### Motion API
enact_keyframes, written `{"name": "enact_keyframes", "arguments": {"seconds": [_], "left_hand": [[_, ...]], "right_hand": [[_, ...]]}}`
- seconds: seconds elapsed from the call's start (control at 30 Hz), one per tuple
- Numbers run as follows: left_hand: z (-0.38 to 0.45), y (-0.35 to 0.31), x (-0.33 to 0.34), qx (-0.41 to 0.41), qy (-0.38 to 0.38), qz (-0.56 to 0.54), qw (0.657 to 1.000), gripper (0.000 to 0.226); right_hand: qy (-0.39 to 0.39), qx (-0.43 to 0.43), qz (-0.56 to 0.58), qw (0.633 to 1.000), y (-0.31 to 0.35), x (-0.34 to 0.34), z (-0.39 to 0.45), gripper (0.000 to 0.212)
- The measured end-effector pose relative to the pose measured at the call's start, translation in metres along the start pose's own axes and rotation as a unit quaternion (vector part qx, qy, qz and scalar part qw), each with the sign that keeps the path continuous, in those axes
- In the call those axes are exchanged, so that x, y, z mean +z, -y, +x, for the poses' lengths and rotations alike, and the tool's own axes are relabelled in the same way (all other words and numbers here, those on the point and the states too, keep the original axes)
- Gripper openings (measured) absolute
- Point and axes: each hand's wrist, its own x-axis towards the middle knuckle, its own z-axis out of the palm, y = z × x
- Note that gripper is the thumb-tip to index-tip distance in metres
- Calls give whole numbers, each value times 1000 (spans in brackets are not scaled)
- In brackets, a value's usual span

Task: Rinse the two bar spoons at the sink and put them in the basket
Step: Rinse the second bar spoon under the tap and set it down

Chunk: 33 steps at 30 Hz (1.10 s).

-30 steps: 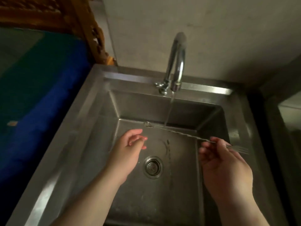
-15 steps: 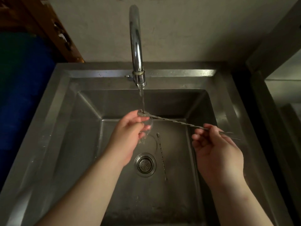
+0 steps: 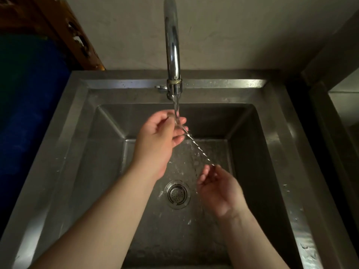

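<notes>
Together, your left hand point(image 3: 155, 140) and right hand point(image 3: 217, 189) pinched one thin, twisted bar spoon point(image 3: 198, 148) at opposite ends under running water point(image 3: 176, 108). It likely felt light, stiff and slippery, safest gripped on the twist.

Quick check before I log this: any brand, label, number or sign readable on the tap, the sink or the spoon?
None readable.
Faucet: bare chrome, no marking visible.
Sink: plain steel rim, only water drops.
Bar spoon, held between left hand and right hand: twisted stem, no stamp visible.
Drain strainer: holes only.
</notes>
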Motion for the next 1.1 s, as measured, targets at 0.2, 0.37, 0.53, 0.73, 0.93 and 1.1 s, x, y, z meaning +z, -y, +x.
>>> {"name": "enact_keyframes", "arguments": {"seconds": [0.2,0.37,0.53,0.73,0.93,1.1], "left_hand": [[3,-6,1,102,49,90,989,25],[5,-10,-3,144,47,139,979,28],[4,-11,-4,151,30,150,977,21],[7,-14,-1,57,-28,63,996,17],[9,-24,1,63,-26,19,997,21],[14,-30,3,93,-54,-16,994,26]], "right_hand": [[-49,-40,-248,967,-30,25,20,27],[10,-357,-541,761,-28,44,8,13],[165,-350,-476,790,-25,69,-6,28],[187,-401,-468,765,-24,106,-6,41],[230,-388,-461,764,-27,105,-3,41],[189,-399,-529,724,-29,61,6,30]]}}
